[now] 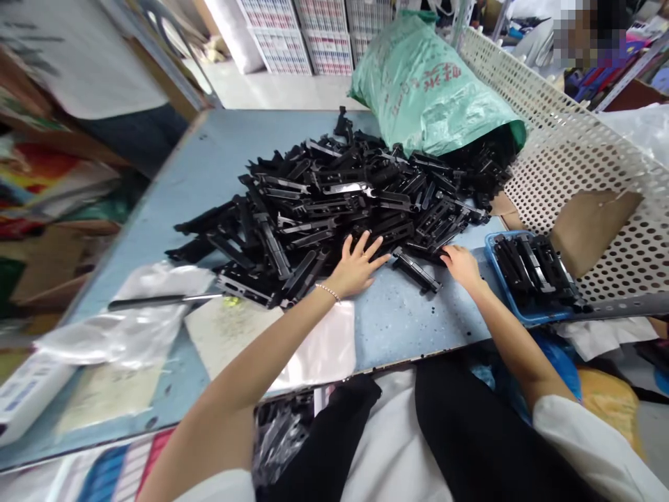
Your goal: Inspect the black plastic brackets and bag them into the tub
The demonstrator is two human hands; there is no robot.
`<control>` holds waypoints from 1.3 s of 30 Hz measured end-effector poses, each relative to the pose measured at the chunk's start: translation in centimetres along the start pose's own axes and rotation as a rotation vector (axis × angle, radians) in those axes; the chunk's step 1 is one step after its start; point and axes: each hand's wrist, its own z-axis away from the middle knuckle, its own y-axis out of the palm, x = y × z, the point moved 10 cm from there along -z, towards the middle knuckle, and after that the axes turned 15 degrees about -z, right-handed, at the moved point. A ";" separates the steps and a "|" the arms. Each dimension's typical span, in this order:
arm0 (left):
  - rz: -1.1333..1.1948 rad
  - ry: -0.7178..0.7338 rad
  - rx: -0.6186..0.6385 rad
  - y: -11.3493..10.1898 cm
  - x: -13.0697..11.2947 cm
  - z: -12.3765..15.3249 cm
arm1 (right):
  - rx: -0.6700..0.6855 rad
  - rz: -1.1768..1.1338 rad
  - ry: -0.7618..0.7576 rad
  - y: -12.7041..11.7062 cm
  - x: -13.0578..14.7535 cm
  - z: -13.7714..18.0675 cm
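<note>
A big heap of black plastic parts (334, 202), long and narrow with some shiny faces, covers the middle of the blue table (387, 328). My left hand (357, 268) lies at the near edge of the heap, fingers spread and holding nothing. Between my hands one loose black part (417, 270) rests slantwise on the table. My right hand (462, 266) is at the heap's right front edge, its fingers curled at the end of a dark part; whether they grip it is hard to see. Right of it, a blue basket (515, 307) holds several similar parts.
A green plastic bag (433, 84) lies open at the back, more black parts at its mouth. A white perforated crate (611, 167) stands along the right side. At the left are a clear plastic bag (141, 328) and a black-handled screwdriver (151, 302). A person (94, 63) stands beyond the left edge.
</note>
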 end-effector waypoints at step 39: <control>1.587 -0.951 -0.058 -1.5 -11.1 10.1 | 0.110 -0.659 -0.444 -1.1 13.8 15.4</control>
